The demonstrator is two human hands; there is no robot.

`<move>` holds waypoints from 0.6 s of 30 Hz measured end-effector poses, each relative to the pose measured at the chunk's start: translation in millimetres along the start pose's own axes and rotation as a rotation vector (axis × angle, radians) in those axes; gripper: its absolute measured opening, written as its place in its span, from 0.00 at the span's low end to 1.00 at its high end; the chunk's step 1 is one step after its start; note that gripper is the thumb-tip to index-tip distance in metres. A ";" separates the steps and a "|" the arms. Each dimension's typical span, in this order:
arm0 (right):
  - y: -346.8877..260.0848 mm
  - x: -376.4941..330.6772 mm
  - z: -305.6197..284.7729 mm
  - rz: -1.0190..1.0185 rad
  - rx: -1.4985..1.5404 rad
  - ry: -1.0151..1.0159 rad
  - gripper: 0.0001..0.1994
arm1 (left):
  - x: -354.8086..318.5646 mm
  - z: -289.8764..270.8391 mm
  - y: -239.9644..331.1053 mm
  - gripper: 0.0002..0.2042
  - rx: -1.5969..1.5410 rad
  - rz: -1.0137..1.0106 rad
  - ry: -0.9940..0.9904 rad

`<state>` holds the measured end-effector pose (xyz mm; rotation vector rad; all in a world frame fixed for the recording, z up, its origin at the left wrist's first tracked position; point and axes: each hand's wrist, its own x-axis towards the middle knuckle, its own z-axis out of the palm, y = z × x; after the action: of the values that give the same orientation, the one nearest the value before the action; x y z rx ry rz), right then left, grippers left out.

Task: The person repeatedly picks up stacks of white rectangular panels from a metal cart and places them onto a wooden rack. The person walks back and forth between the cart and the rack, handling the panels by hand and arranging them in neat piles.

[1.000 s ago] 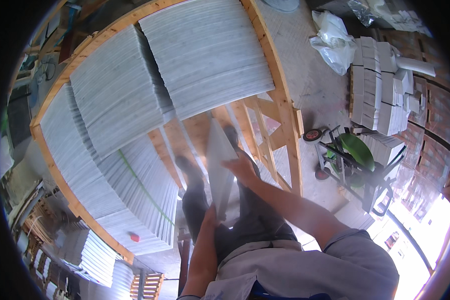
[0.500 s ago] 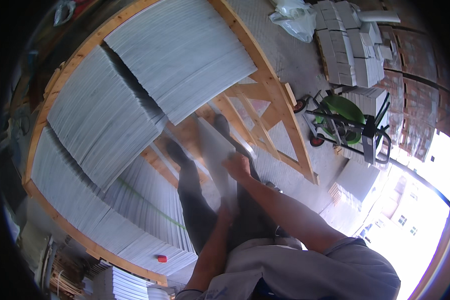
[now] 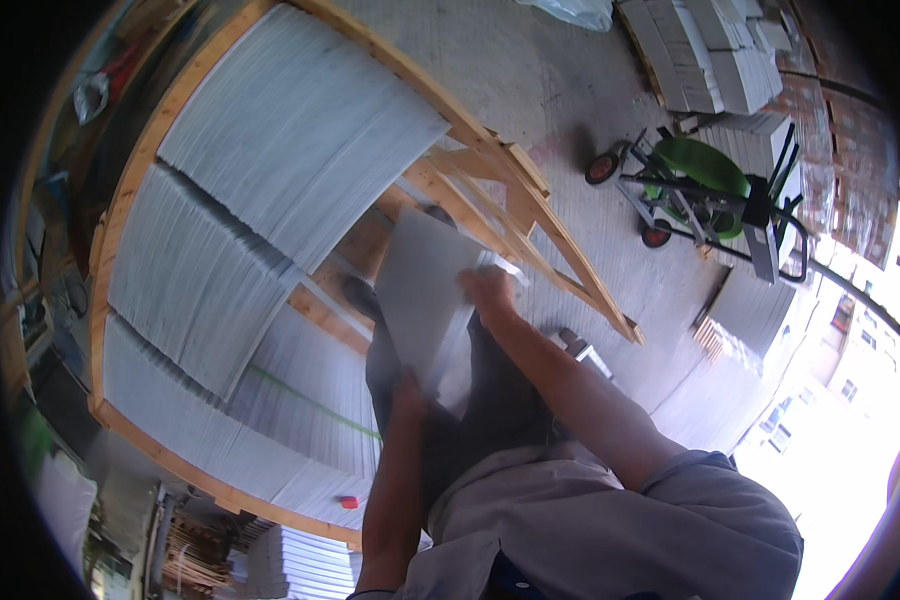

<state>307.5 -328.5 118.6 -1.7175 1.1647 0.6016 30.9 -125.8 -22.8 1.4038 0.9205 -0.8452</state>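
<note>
I hold a thin grey-white rectangular tile [image 3: 420,285] in front of my legs, its broad face tilted up. My right hand [image 3: 490,292] is closed on its right edge, thumb on the near side. At the lower end my left hand [image 3: 410,390] grips the tile, its fingers partly hidden and blurred. Rows of similar tiles [image 3: 305,115] stand on edge, tightly packed, in a wooden crate [image 3: 130,215] to the left and ahead. A small red object [image 3: 349,502] rests on the nearest row.
Open crate slats [image 3: 560,250] reach out to the right, close to my feet. A green-and-black wheeled hand cart [image 3: 705,190] stands beyond on the concrete floor [image 3: 560,130]. White boxes [image 3: 690,50] are stacked behind it. Bright daylight enters at the right.
The tile has turned from nearly edge-on to show its broad face, with both hands still on it. My view has shifted, so the crate sits differently in the picture.
</note>
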 end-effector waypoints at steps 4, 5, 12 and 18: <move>-16.3 9.4 -7.2 0.049 0.202 0.054 0.14 | 2.8 -4.6 135.4 0.24 -0.215 -0.380 0.019; -19.9 13.3 -8.4 0.050 0.243 0.057 0.13 | -0.5 -1.7 164.2 0.24 -0.164 -0.451 0.061; -45.4 41.1 -7.9 0.047 0.476 0.058 0.12 | 17.4 0.1 262.5 0.23 0.015 -0.400 0.015; -55.1 62.8 1.9 -0.057 0.536 0.131 0.11 | 44.8 -6.8 284.3 0.25 0.078 -0.387 -0.027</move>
<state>384.0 -348.4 91.5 -1.3347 1.2279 0.1197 307.1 -114.3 57.7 1.2953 1.1701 -1.1966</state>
